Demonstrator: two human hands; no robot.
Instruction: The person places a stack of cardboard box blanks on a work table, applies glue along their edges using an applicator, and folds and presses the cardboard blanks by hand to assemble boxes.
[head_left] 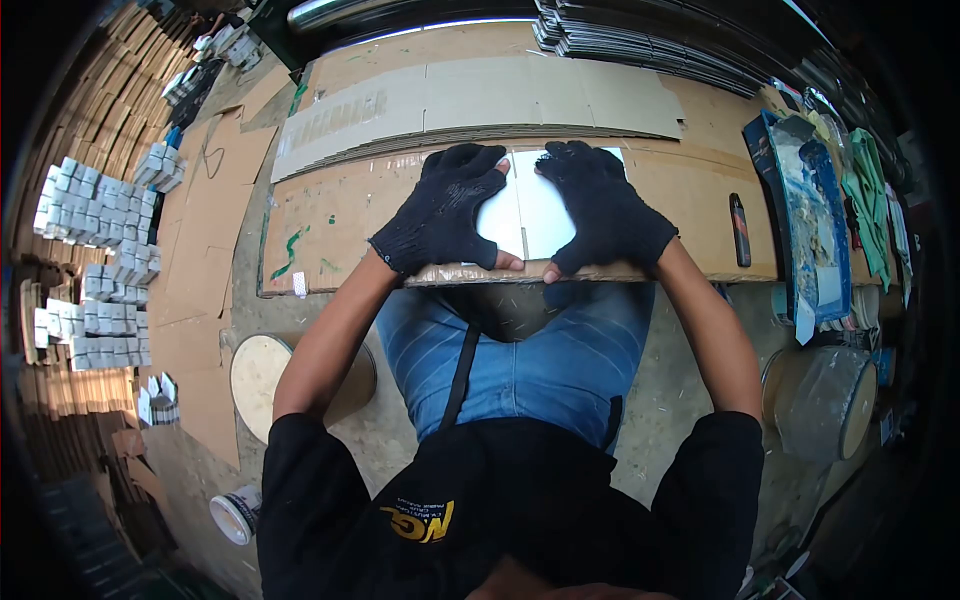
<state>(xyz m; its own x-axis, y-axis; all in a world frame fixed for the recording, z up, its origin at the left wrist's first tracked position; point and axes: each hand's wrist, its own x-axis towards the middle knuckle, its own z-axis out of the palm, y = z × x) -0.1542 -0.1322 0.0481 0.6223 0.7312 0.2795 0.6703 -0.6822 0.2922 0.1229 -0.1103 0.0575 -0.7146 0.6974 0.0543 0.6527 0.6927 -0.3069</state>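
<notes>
A white card piece (pixel 530 205) lies at the near edge of the cardboard-covered table (pixel 345 215), with a seam or slot down its middle. My left hand (pixel 450 205), in a black glove with bare fingertips, rests on its left part, fingers spread and thumb near the front edge. On the right part lies my right hand (pixel 605 210), gloved the same way, its fingers spread flat and its thumb by the front edge. The two thumbs are a little apart. Just beyond the hands is a stack of flat cardboard sheets (pixel 480 95).
A black cutter (pixel 739 230) lies to the right, beside a blue tray (pixel 775 190) smeared with glue-like residue. Green cloth (pixel 868 185) hangs farther right. Stacks of folded white boxes (pixel 90 205) stand on the left. Round stools (pixel 262 380) and a white bucket (pixel 235 515) are on the floor.
</notes>
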